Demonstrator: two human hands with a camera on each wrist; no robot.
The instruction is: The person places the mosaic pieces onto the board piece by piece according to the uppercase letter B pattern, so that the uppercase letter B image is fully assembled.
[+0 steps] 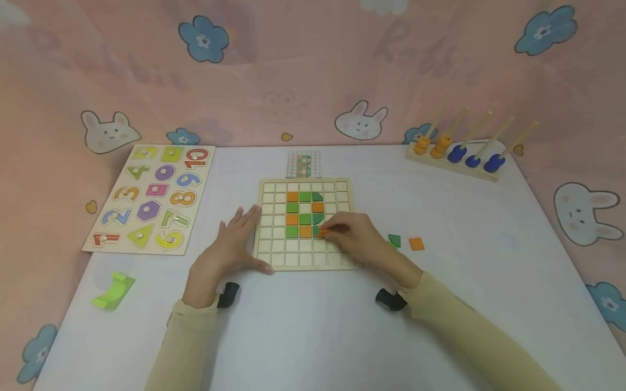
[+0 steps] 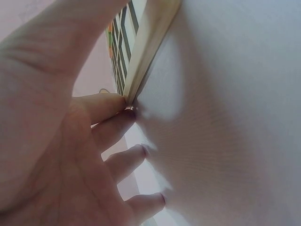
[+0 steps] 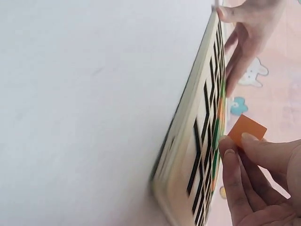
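Note:
A wooden grid board [image 1: 274, 260] lies mid-table, with orange and green tiles set in several of its cells. My right hand [image 1: 356, 233] is over the board's right part and pinches an orange square tile [image 3: 246, 131] between thumb and fingers. In the head view that tile partly covers a green piece near the pattern's lower right. My left hand [image 1: 226, 247] rests against the board's left edge, fingers spread and thumb at the near corner. Its fingertips [image 2: 134, 114] touch the frame and the table. A small pattern card [image 1: 304, 164] lies just beyond the board.
Right of the board lie a green quarter-round piece [image 1: 394, 240] and an orange square [image 1: 417, 244]. A number puzzle board [image 1: 146, 201] is at left, with a light green curved block [image 1: 114, 291] in front. A peg stand with beads [image 1: 455, 163] stands back right.

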